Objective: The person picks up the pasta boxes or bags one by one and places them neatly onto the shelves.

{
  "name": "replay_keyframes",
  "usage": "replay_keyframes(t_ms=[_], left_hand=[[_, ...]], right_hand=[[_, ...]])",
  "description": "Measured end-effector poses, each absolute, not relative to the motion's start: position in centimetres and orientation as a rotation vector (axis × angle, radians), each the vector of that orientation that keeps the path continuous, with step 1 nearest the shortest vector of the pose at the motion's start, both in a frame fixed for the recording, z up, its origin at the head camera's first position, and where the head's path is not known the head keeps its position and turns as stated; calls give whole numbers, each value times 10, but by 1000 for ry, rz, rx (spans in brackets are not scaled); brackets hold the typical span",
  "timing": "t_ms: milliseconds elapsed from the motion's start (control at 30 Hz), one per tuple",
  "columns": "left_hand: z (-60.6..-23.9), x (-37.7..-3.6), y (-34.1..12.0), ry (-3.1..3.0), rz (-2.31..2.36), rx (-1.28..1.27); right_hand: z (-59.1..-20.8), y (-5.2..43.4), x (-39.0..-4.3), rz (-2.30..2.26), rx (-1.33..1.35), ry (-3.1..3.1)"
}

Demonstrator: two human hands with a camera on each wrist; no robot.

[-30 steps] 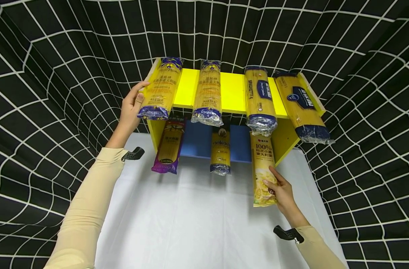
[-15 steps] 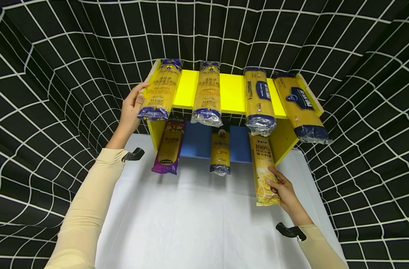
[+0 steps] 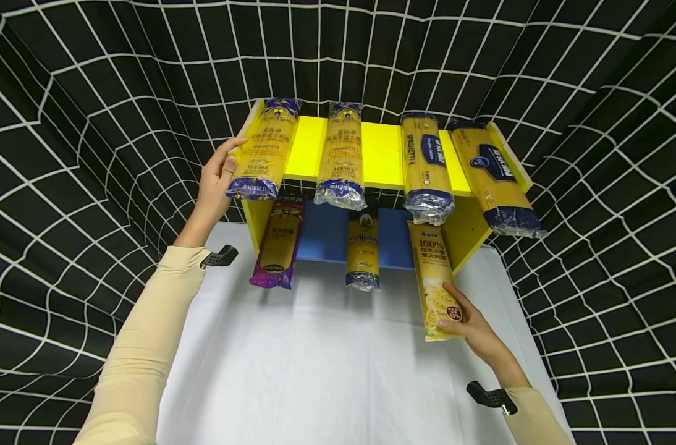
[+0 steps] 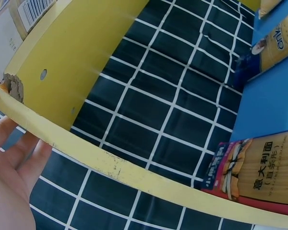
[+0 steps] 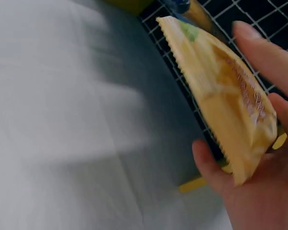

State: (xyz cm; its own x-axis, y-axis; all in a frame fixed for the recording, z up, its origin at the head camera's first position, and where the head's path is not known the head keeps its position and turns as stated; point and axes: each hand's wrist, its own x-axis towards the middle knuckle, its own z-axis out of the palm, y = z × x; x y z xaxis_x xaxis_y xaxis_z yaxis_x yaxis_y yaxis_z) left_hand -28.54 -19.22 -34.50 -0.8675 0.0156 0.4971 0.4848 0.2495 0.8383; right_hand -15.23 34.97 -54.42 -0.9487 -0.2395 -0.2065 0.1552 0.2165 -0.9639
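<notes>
My left hand (image 3: pixel 215 173) grips the upper left edge of a yellow shelf (image 3: pixel 384 151); in the left wrist view several fingers (image 4: pixel 19 158) lie along the panel's outer side. On the lower tier at the right, a yellow pasta packet (image 3: pixel 435 272) lies with its front end sticking out. My right hand (image 3: pixel 477 330) is around that end, its thumb over the packet and another finger along the right side. The right wrist view shows the packet's crimped end (image 5: pixel 216 110) between spread fingers, a gap beside the upper fingertip.
Two purple-ended spaghetti packets (image 3: pixel 268 148) (image 3: pixel 340 154) and two navy-ended ones (image 3: pixel 427 164) (image 3: pixel 494 176) lie on the top tier. Below, on the blue board (image 3: pixel 324 232), are a purple pasta packet (image 3: pixel 279 244) and an ankara packet (image 3: pixel 363 247). White cloth (image 3: pixel 316 371) covers the table.
The yellow packet's front end has shifted slightly right. My right hand has drawn back toward the lower right along it, uncovering the round label. My left hand stays in place.
</notes>
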Motion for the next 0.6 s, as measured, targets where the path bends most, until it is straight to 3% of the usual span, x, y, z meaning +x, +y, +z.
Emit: replay_keyframes(t_ms=[200,600], left_hand=[[-345,-285,-194,-2142,-1657,-450],[-345,-286,-192,-2140,-1654,-458]], right_hand=[[-551,347,-145,-1608,-70,2387],[-556,339,-146,-1705,155,2491]])
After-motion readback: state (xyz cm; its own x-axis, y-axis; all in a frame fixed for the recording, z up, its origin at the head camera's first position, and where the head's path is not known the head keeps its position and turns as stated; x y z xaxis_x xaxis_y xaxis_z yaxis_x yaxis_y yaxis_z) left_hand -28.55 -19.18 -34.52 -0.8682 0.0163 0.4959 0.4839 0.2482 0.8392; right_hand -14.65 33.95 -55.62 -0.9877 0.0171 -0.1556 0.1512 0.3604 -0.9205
